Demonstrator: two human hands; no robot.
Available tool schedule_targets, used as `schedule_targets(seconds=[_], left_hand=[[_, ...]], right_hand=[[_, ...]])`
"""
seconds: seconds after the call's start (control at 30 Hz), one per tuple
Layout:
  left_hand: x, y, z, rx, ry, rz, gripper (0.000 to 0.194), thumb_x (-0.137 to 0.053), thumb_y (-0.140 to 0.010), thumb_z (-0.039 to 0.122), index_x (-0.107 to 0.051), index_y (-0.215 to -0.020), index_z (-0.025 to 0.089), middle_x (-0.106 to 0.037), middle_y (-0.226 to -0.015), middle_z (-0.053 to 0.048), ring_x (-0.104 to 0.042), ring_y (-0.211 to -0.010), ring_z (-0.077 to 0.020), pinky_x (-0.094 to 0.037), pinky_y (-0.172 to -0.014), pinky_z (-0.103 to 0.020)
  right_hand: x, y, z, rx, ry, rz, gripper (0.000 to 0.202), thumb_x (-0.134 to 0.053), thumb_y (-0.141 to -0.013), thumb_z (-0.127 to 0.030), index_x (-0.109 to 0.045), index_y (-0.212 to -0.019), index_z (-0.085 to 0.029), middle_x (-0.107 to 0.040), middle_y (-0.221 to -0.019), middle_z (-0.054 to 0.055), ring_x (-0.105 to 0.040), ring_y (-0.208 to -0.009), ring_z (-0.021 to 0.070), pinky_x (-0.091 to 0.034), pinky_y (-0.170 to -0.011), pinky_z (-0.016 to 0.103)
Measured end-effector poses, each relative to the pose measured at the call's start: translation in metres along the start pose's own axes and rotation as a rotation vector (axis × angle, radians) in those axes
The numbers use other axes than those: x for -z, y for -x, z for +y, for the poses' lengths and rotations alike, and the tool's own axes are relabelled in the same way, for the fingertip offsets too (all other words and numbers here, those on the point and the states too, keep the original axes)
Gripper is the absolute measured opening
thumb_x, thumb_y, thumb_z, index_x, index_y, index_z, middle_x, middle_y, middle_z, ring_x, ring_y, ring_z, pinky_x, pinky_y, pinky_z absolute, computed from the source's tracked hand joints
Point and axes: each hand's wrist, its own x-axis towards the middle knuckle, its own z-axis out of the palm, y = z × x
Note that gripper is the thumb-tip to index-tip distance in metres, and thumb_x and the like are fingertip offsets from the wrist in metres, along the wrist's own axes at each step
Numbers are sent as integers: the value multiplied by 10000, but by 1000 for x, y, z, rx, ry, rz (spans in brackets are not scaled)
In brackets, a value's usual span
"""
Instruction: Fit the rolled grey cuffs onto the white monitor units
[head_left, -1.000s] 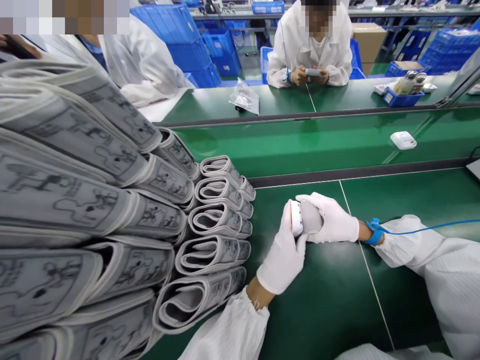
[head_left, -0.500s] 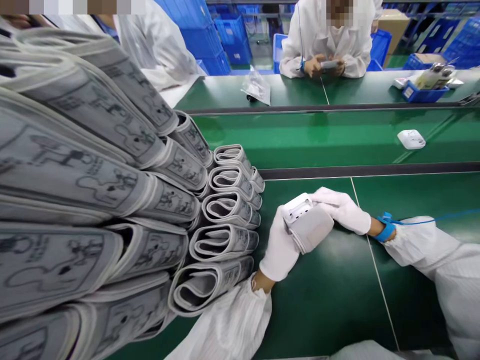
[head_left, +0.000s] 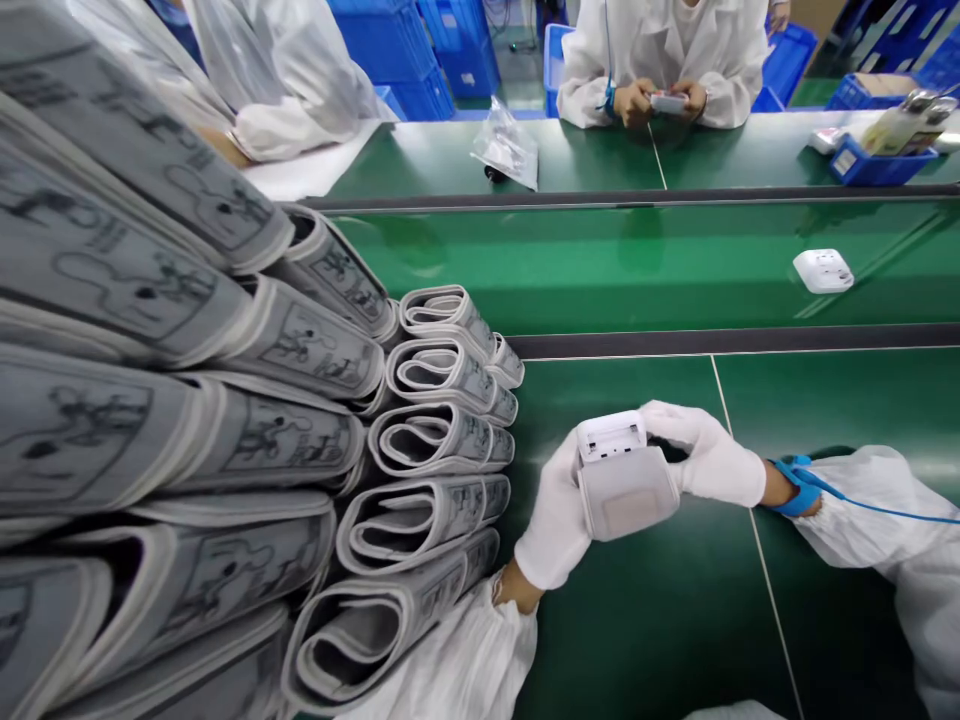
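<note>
My left hand (head_left: 556, 515), in a white glove, is closed around the left side of a white device (head_left: 611, 436) with a grey cuff (head_left: 630, 492) folded against it. The device's open compartment faces up toward me. From the other side, my gloved right hand (head_left: 705, 455) grips the device and cuff at their right edge, fingers behind. A blue strap (head_left: 799, 487) circles my right wrist. Close by on the left stand stacks of rolled grey cuffs (head_left: 442, 437) with printed drawings.
A green belt (head_left: 555, 265) between dark rails carries a white device (head_left: 823, 271). Beyond it are a plastic bag (head_left: 510, 145), a blue bin (head_left: 874, 165) and a person (head_left: 667, 60) holding a small device. Another person's sleeve (head_left: 285, 85) is at the upper left.
The held device and cuff have turned more level and sit lower, with the cuff facing me more squarely. The whole view has shifted, and the near stacks look larger.
</note>
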Motion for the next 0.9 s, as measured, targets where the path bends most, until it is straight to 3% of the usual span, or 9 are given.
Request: schedule_targets(seconds=[0.13,0.47,0.7,0.8,0.9], left_hand=[[3,2,2,-14,-125,-7,269,-742,-855,248,-786,-1120,223,-781,-1060,-34,-694,-1032,-213,-549,-904,-300],[4,5,11,63,-163,-23,115,-763,-843,305,-756,-914,215,-762,-865,-6,-672,-764,-171,-542,-728,-272],[-4,8,9,116,-176,77,201,-745,-838,375,-713,-755,194,-693,-738,-6,-635,-695,-184,-556,-675,-301],[-6,9,6,153,-134,111,214,-699,-861,318,-668,-689,194,-667,-691,6,-604,-645,-164,-536,-604,-274],[-9,7,4,89,-104,93,129,-733,-808,240,-688,-695,197,-684,-680,15,-621,-649,-163,-513,-569,-246]], right_hand=[[1,1,0,-34,-70,-98,242,-705,-1035,-371,-719,-1210,-205,-619,-1018,48,-631,-886,140,-547,-817,265],[4,-2,-6,-65,-85,-168,234,-757,-959,-218,-715,-1187,-190,-646,-1063,69,-655,-929,160,-554,-832,278],[-15,7,-17,-137,26,105,179,-832,-895,-252,-730,-1034,-202,-533,-825,-11,-515,-700,118,-466,-616,233],[-22,11,-22,-181,52,162,127,-777,-901,-197,-723,-1015,-202,-555,-828,0,-544,-701,127,-475,-603,238],[-27,12,-23,-286,6,198,98,-750,-895,-168,-688,-964,-198,-577,-833,3,-578,-712,133,-486,-601,233]])
